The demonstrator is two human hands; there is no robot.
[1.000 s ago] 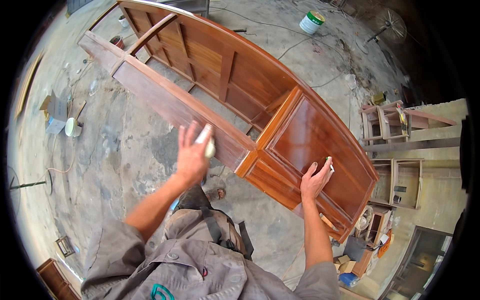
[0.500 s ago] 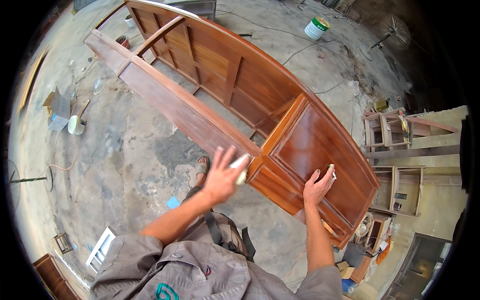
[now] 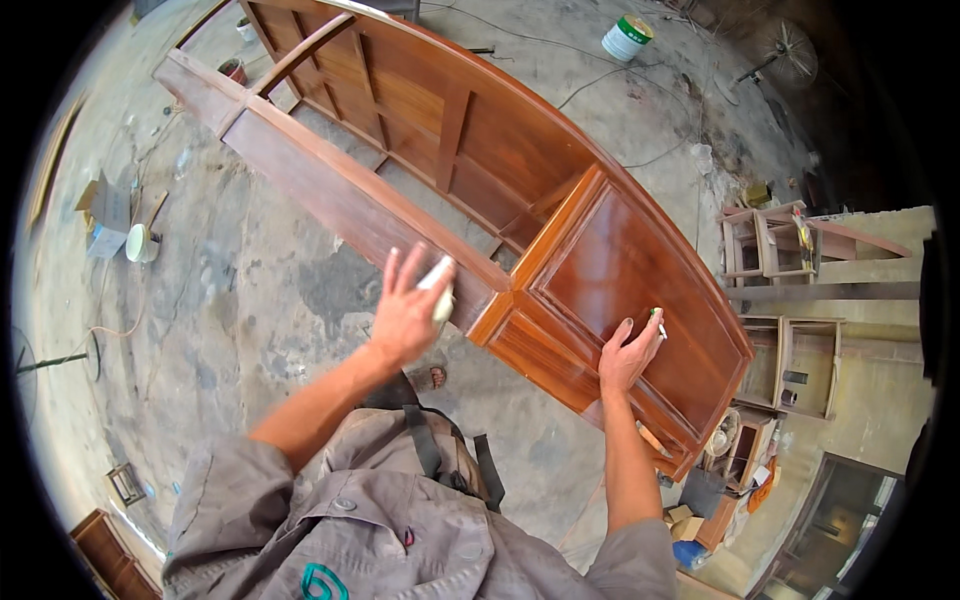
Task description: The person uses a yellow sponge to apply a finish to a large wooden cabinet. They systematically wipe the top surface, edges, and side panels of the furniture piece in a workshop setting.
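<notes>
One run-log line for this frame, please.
left hand: holds pale pad on cabinet rail | right hand: resting on side panel | bucket beyond

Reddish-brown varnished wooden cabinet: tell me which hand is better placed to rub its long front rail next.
Left. The left hand already presses a pale pad on the rail; the right hand rests on the side panel.

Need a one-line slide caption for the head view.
Left hand presses a pale pad to a wooden cabinet; right hand steadies it.
</notes>
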